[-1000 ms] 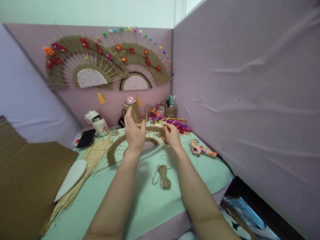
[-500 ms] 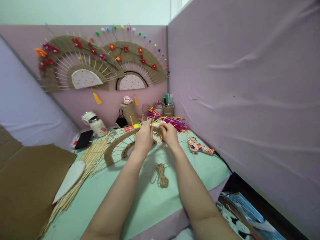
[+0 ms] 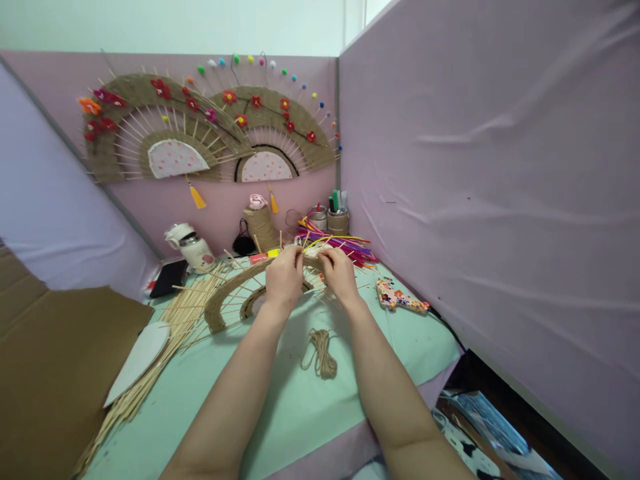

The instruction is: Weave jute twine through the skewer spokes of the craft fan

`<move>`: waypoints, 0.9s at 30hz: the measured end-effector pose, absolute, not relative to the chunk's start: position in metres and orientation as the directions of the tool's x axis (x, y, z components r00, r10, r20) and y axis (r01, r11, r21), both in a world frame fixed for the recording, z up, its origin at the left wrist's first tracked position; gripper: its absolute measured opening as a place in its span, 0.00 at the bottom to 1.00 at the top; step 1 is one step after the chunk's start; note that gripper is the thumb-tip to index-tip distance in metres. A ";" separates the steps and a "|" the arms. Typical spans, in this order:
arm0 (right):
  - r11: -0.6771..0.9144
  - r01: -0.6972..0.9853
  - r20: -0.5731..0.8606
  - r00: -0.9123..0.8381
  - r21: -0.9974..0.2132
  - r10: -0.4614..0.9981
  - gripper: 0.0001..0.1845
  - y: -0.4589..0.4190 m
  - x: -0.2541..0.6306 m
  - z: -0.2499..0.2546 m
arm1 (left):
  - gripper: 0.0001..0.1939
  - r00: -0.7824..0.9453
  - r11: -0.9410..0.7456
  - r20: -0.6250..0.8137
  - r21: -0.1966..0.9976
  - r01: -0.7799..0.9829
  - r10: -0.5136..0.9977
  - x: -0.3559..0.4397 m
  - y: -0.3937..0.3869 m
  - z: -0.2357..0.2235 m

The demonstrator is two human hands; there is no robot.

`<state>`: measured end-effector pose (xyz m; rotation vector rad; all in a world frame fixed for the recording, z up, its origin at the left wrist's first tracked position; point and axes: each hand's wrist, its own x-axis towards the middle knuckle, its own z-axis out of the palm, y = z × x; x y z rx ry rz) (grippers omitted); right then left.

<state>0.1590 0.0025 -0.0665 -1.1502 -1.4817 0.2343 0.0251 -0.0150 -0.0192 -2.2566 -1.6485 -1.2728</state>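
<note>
Left hand (image 3: 284,279) and right hand (image 3: 340,273) pinched the fan (image 3: 249,308) by its outer band (image 3: 214,308). It looked light, fragile; the band suited gripping.

Remotely, I locate the twine bundle (image 3: 325,360) on the tabletop (image 3: 295,413), before the fan frame (image 3: 215,307), right of the sticks (image 3: 184,315).
</note>
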 end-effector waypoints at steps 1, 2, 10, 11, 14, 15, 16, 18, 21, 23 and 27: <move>0.512 0.497 0.659 0.175 -0.700 0.731 0.10 0.000 0.159 -0.064 | 0.09 0.069 -0.421 0.652 0.402 0.813 0.755 0.023 -0.016 -0.017; 0.527 0.488 0.671 0.181 -0.696 0.719 0.09 -0.004 0.159 -0.061 | 0.09 0.057 -0.422 0.655 0.415 0.806 0.753 0.021 -0.016 -0.015; 0.549 0.468 0.708 0.292 -0.693 0.643 0.07 -0.013 0.170 -0.050 | 0.08 -0.031 -0.429 0.636 0.554 0.713 0.771 0.004 -0.024 0.006; 0.544 0.471 0.708 0.312 -0.695 0.634 0.07 -0.013 0.173 -0.050 | 0.07 -0.041 -0.432 0.633 0.573 0.696 0.773 0.003 -0.025 0.007; 0.526 0.480 0.706 0.376 -0.702 0.600 0.08 -0.013 0.178 -0.049 | 0.07 -0.052 -0.431 0.618 0.603 0.671 0.784 0.003 -0.026 0.008; 0.525 0.478 0.707 0.398 -0.704 0.584 0.09 -0.014 0.179 -0.048 | 0.07 -0.049 -0.427 0.611 0.606 0.671 0.790 0.004 -0.026 0.008; 0.529 0.473 0.708 0.420 -0.704 0.567 0.09 -0.014 0.179 -0.048 | 0.07 -0.043 -0.425 0.606 0.605 0.673 0.795 0.004 -0.026 0.008; 0.531 0.463 0.705 0.465 -0.710 0.536 0.09 -0.015 0.178 -0.046 | 0.06 -0.025 -0.429 0.604 0.595 0.680 0.797 0.005 -0.025 0.006; 0.495 0.470 0.682 0.529 -0.731 0.506 0.11 -0.017 0.178 -0.045 | 0.06 0.004 -0.438 0.603 0.575 0.691 0.797 0.006 -0.024 0.004; 0.475 0.486 0.679 0.552 -0.734 0.485 0.12 -0.017 0.180 -0.045 | 0.06 0.024 -0.437 0.593 0.564 0.701 0.805 0.007 -0.025 0.003; 0.470 0.525 0.704 0.554 -0.710 0.444 0.12 -0.015 0.186 -0.046 | 0.05 0.057 -0.438 0.578 0.545 0.714 0.814 0.009 -0.026 0.003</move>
